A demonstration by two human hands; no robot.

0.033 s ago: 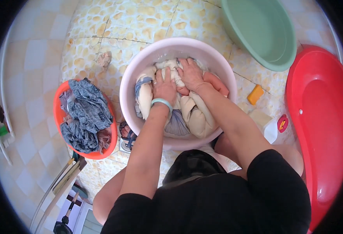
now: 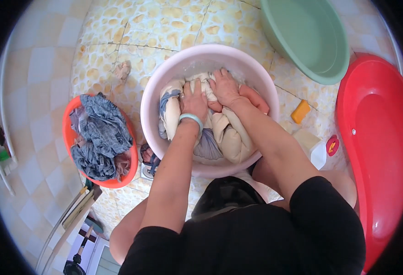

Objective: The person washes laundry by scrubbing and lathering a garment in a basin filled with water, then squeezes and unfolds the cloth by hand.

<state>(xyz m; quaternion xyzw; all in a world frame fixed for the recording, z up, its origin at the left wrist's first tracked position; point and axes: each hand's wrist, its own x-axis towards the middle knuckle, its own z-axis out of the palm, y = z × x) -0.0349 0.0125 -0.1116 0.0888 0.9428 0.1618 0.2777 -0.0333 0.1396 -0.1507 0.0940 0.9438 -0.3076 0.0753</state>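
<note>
Gripping wet cream cloth w/ both hands: left hand & right hand clenched on bunched fabric, side by side, inside pink basin on tiled floor. Orange basket of grey laundry just left; green basin upper right.

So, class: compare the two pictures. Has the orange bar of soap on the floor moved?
No. The orange soap bar lies in the same spot between the pink basin and the red tub.
</note>
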